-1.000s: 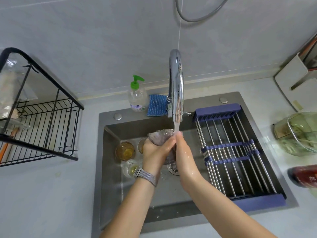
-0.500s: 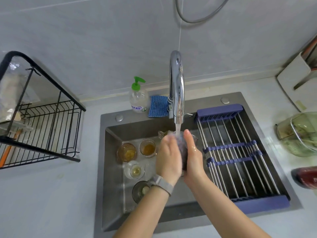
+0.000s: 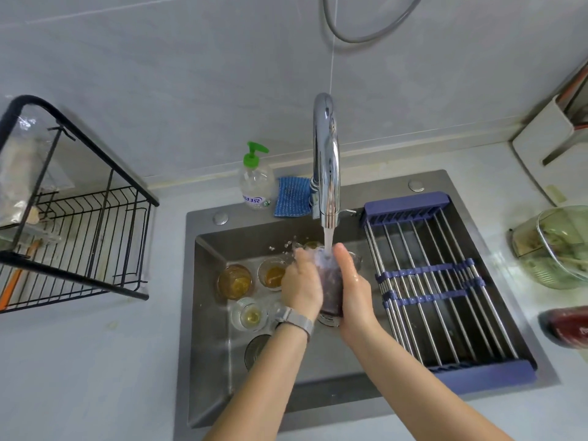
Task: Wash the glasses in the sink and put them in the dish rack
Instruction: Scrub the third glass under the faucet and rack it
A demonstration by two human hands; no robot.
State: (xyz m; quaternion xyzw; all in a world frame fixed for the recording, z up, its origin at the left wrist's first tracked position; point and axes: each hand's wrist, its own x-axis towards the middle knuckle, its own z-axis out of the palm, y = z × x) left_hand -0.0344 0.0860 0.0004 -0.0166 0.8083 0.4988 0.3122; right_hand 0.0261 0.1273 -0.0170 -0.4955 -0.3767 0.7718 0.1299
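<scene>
A clear glass (image 3: 331,283) stands upright under the running tap (image 3: 326,160), held between both hands over the grey sink (image 3: 210,361). My left hand (image 3: 302,281) wraps its left side and my right hand (image 3: 351,286) grips its right side. Water pours into the glass and splashes. Several more glasses sit on the sink floor to the left: two with amber liquid (image 3: 234,281) (image 3: 273,275), a ribbed one (image 3: 249,315) and a dark one (image 3: 256,350). A purple roll-up dish rack (image 3: 426,275) spans the sink's right half.
A black wire rack (image 3: 82,237) stands on the counter at the left. A soap bottle with a green pump (image 3: 256,181) and a blue cloth (image 3: 292,197) sit behind the sink. At the right are a glass bowl (image 3: 556,246) and a red item (image 3: 569,326).
The glass was tilted on its side a second ago; it now stands upright under the stream with water splashing. Both hands shifted slightly right along it.
</scene>
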